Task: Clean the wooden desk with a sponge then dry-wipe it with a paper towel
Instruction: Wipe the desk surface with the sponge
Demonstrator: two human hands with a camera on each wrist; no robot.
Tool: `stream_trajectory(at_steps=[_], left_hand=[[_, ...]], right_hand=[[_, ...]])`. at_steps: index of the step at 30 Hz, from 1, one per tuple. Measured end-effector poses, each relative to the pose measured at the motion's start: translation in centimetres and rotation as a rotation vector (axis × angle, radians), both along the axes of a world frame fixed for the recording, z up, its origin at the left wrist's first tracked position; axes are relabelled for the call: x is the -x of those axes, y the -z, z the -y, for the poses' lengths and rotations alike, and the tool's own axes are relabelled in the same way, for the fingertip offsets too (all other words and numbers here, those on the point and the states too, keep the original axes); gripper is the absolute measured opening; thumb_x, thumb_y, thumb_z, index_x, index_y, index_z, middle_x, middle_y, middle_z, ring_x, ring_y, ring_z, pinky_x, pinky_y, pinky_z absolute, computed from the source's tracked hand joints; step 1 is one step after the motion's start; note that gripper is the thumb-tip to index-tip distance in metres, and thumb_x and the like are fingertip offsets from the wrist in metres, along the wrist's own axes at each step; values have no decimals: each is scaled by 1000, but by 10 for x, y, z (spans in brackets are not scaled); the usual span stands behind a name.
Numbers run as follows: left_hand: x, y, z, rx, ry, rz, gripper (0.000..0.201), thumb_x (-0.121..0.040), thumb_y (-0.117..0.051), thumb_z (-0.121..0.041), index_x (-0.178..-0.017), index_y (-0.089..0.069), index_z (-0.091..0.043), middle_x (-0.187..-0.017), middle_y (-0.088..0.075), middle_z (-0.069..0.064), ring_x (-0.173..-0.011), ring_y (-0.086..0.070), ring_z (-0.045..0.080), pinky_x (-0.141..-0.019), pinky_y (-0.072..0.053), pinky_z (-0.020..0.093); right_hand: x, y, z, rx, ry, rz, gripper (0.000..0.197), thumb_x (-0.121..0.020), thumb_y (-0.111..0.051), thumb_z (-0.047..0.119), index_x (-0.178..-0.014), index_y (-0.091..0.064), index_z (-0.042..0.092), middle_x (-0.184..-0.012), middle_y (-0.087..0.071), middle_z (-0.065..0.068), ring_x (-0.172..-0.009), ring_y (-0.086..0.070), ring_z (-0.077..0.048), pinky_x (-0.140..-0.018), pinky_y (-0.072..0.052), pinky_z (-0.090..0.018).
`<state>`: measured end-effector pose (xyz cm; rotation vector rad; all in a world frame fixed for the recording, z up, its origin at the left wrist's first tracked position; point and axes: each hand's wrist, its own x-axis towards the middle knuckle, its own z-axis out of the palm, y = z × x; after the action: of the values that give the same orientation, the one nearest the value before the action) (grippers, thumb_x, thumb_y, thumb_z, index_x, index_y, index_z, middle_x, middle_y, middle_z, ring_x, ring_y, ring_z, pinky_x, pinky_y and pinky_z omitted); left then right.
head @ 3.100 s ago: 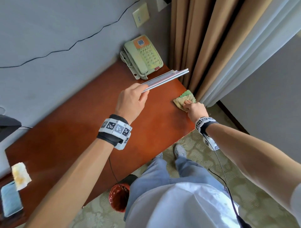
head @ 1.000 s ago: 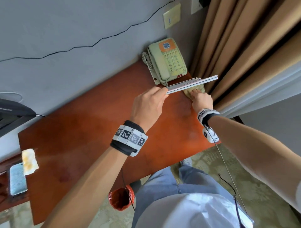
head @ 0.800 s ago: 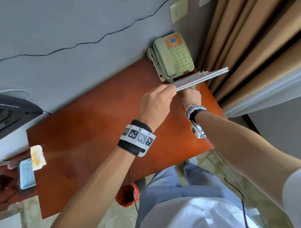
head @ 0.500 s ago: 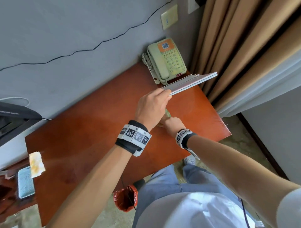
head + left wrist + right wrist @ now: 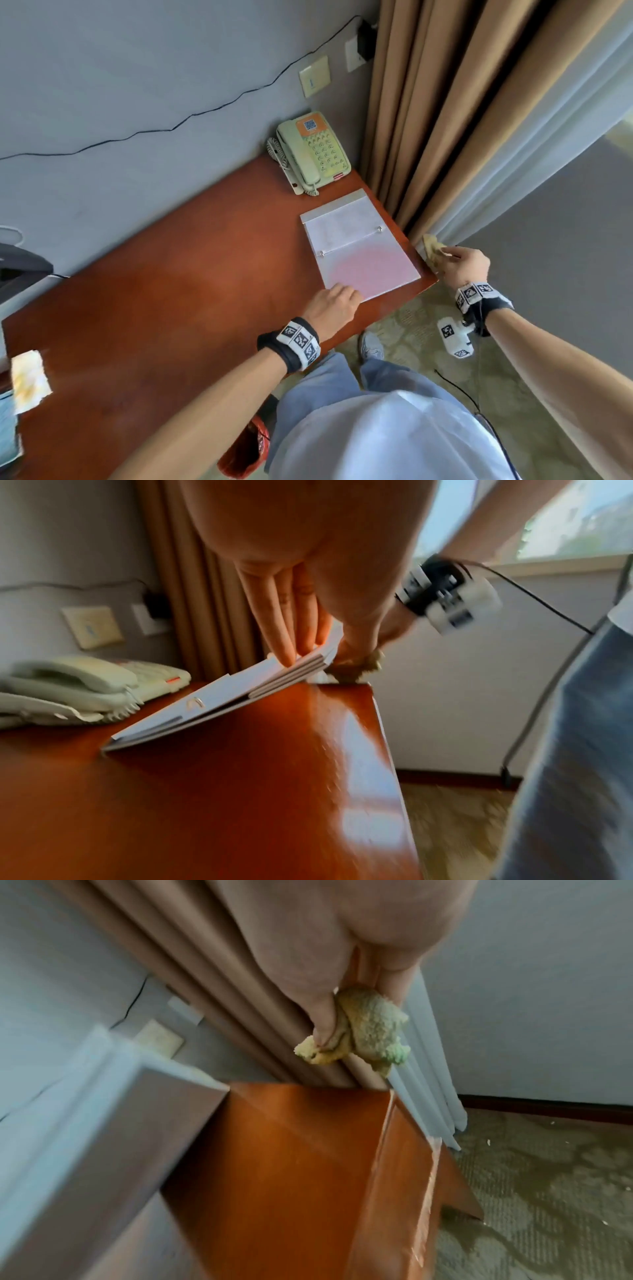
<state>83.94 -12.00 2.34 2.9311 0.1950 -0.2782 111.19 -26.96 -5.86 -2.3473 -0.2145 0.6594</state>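
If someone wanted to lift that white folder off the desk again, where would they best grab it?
Probably at the near edge of the white folder, coming from the desk's front side. It is thin and flat, and the left wrist view shows that edge tilted up under the left hand, leaving room for fingers beneath. The far edge sits by the telephone.

Glossy smooth wood desk; rough fuzzy sponge; matt paper binder w/ metal rings; plastic phone
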Motion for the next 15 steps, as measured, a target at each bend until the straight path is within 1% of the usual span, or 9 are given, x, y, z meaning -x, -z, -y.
stream_trajectory(at_steps=[2, 5, 6, 8, 9, 10, 11, 13, 15], left_hand=[[6, 25, 17, -36, 48, -88, 30, -65, -83, -6, -85, -63, -14, -77, -59, 1, -67, -58, 18, -41, -48, 26], [9, 55, 27, -1, 26, -176, 39, -62, -83, -2, -92, -61, -15, -83, -59, 1, -69, -60, 19, -45, -50, 29], [7, 56, 24, 47, -28, -192, 40, -68, -81, -4, -101, -61, -13, -91, -60, 3, -76, -62, 21, -52, -52, 32], [2, 56, 9, 119, -172, -185, 50, -84, -74, -15, -129, -54, -8, -120, -58, 9, -105, -60, 27, -78, -55, 38], [0, 56, -4, 136, -230, -213, 65, -88, -73, -24, -144, -43, -9, -139, -49, 12, -124, -52, 29, -95, -50, 41], [-2, 56, -19, 141, -295, -245, 81, -89, -72, -33, -155, -29, -13, -155, -34, 13, -141, -37, 30, -108, -41, 44], [-4, 57, -34, 144, -345, -287, 96, -88, -73, -41, -160, -15, -18, -165, -15, 12, -151, -19, 30, -117, -31, 45], [-6, 64, -60, 128, -362, -354, 116, -80, -77, -53, -161, 1, -27, -168, 9, 6, -155, 6, 28, -122, -17, 45], [-8, 78, -77, 95, -318, -394, 125, -73, -80, -59, -161, 4, -30, -168, 15, 4, -155, 12, 27, -125, -10, 44]], right_hand=[[-14, -2, -2, -17, 49, -10, 32, -72, -81, 37, -101, -79, 24, -86, -75, -4, -74, -71, -23, -79, -60, -37], [-15, -10, -28, -48, 40, -48, 29, -74, -80, 36, -100, -79, 26, -88, -76, 0, -74, -72, -18, -76, -62, -36], [-12, -14, -42, -70, 46, -62, 28, -75, -80, 36, -100, -79, 26, -87, -76, 0, -72, -73, -17, -74, -62, -35], [-3, -19, -74, -105, 38, -87, 26, -76, -80, 34, -101, -79, 26, -85, -76, 0, -66, -73, -19, -67, -63, -33], [2, -21, -89, -123, 37, -114, 25, -77, -80, 33, -101, -79, 26, -84, -75, 0, -64, -74, -20, -64, -63, -33], [7, -22, -103, -131, 41, -140, 23, -77, -80, 32, -100, -79, 27, -83, -75, 2, -64, -74, -20, -64, -63, -33], [11, -21, -118, -132, 38, -141, 22, -76, -81, 33, -98, -79, 28, -82, -75, 4, -65, -74, -18, -67, -63, -32], [17, -20, -143, -105, 5, -100, 19, -75, -79, 32, -94, -80, 30, -79, -73, 9, -68, -71, -11, -72, -61, -28], [22, -20, -165, -93, -26, -87, 17, -77, -74, 27, -93, -80, 29, -75, -71, 7, -57, -65, -7, -59, -59, -22]])
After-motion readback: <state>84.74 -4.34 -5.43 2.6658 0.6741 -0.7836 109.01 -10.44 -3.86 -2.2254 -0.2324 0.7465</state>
